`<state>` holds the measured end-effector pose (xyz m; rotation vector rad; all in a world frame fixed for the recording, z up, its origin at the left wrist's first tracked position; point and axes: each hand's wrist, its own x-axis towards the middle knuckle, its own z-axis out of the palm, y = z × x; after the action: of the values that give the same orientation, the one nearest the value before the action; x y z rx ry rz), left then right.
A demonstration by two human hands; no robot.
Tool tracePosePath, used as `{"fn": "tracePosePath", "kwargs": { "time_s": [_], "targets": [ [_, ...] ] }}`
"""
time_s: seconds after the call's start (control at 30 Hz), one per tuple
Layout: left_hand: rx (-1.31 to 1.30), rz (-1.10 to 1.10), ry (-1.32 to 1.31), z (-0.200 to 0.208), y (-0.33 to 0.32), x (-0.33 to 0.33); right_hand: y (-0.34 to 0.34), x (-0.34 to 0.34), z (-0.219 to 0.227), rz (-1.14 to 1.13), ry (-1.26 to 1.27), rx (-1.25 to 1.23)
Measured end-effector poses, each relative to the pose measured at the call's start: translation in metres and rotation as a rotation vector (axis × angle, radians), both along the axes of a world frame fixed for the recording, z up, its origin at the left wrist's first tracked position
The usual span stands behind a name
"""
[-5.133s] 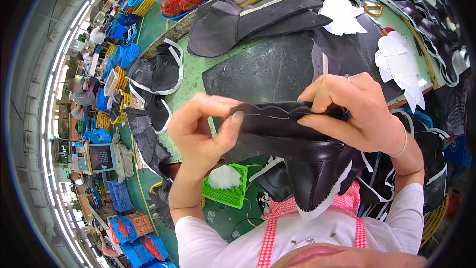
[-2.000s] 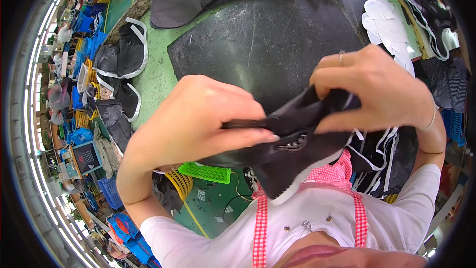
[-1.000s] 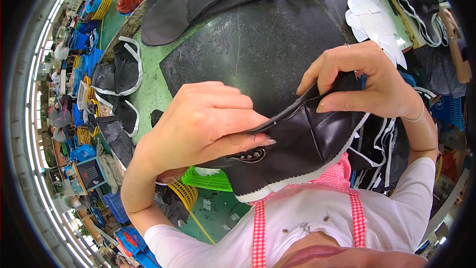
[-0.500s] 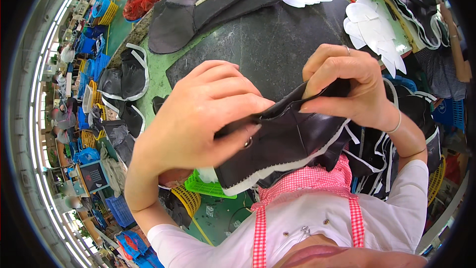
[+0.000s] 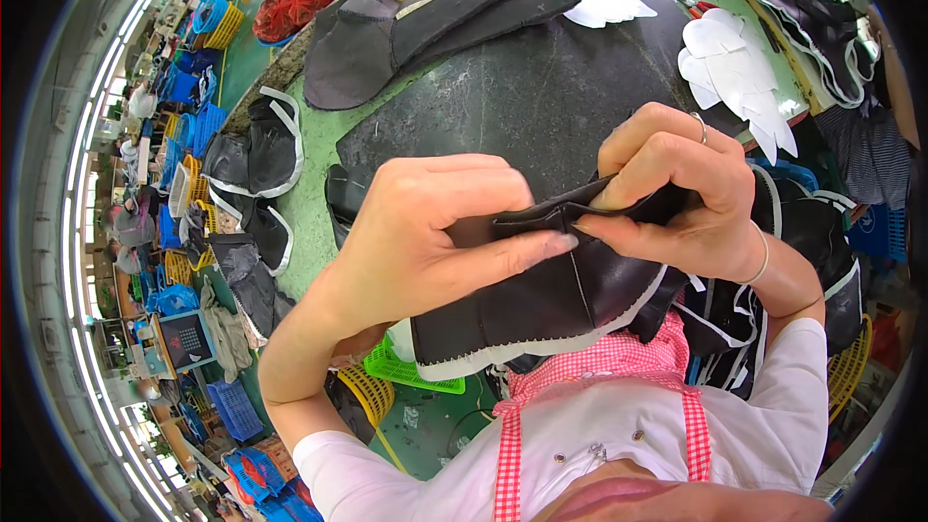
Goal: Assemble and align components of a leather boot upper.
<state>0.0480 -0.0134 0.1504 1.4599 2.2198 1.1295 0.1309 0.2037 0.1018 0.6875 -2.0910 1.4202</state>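
Both of my hands hold a black leather piece (image 5: 541,304) with a white underside edge, just above my chest. My left hand (image 5: 430,237) grips its folded top edge from the left, thumb stretched along the fold. Pinching the same fold from the right is my right hand (image 5: 677,188), which wears a ring and a thin bracelet. The piece hangs down in front of a red-and-white checked apron (image 5: 599,377). Below the hands lies a dark stone slab (image 5: 522,97) on the green table (image 5: 309,203).
Grey leather pieces (image 5: 425,24) lie at the slab's far edge and white paper patterns (image 5: 735,68) to the right. Black cut pieces with white trim (image 5: 256,150) are stacked at left and right. A green basket (image 5: 396,367) sits below the table, coloured crates (image 5: 193,29) far left.
The black piece has been turned and refolded between my hands. My left thumb now lies flat along the fold, and both hands sit a little lower and closer together.
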Motion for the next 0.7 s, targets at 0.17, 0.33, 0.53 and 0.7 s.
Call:
{"fn": "tracePosePath", "kwargs": {
  "time_s": [0.17, 0.33, 0.53, 0.7],
  "targets": [
    [-0.006, -0.131, 0.181, -0.002, -0.008, -0.013, 0.001, -0.005, -0.006, 0.1, -0.11, -0.102],
    [-0.024, -0.087, 0.165, -0.002, 0.001, -0.008, -0.002, -0.01, -0.008, 0.083, -0.125, -0.162],
    [0.018, -0.089, 0.275, -0.004, -0.002, -0.011, -0.001, -0.005, -0.012, 0.135, -0.325, -0.289],
    [0.112, -0.109, 0.329, -0.007, -0.007, -0.013, 0.025, -0.005, -0.003, 0.306, -0.632, -0.552]
  ]
}}
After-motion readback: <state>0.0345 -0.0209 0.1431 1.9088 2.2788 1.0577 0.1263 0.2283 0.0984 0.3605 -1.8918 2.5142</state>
